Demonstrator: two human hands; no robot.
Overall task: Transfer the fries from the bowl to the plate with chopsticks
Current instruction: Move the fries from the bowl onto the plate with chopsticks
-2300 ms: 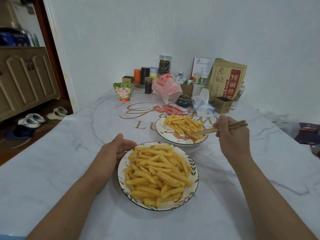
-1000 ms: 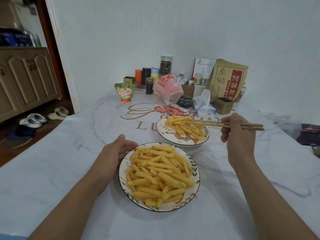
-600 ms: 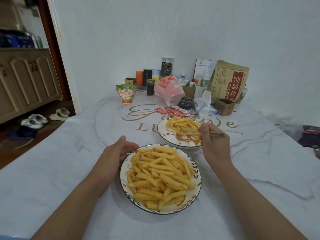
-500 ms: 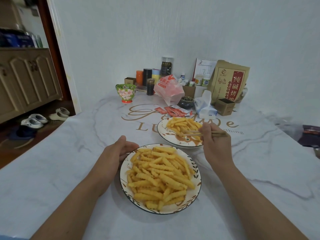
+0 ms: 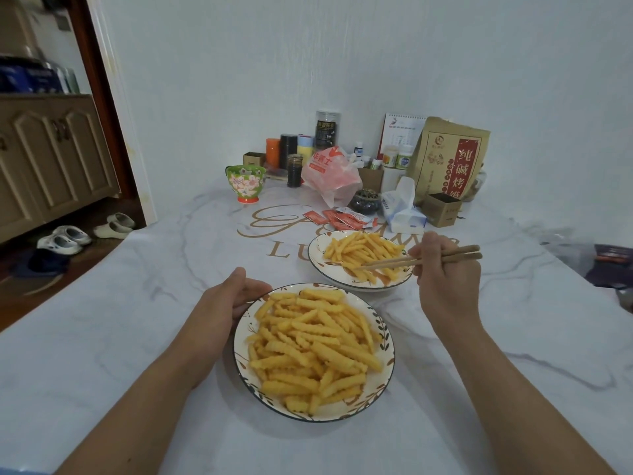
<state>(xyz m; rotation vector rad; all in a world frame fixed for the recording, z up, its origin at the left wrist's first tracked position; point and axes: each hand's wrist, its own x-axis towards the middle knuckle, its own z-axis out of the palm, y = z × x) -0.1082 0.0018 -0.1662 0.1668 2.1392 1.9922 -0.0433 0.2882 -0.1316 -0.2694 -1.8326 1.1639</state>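
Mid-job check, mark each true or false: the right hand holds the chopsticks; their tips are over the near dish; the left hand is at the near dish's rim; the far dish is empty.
1. The right hand holds the wooden chopsticks: true.
2. Their tips are over the near dish: false, they are over the far white dish of fries.
3. The left hand is at the rim of the near leaf-patterned dish: true.
4. The far dish is empty: false, it holds fries.

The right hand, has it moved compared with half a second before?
Yes. The right hand shifted rightwards, off the far dish's right rim, chopsticks still pointing into it.
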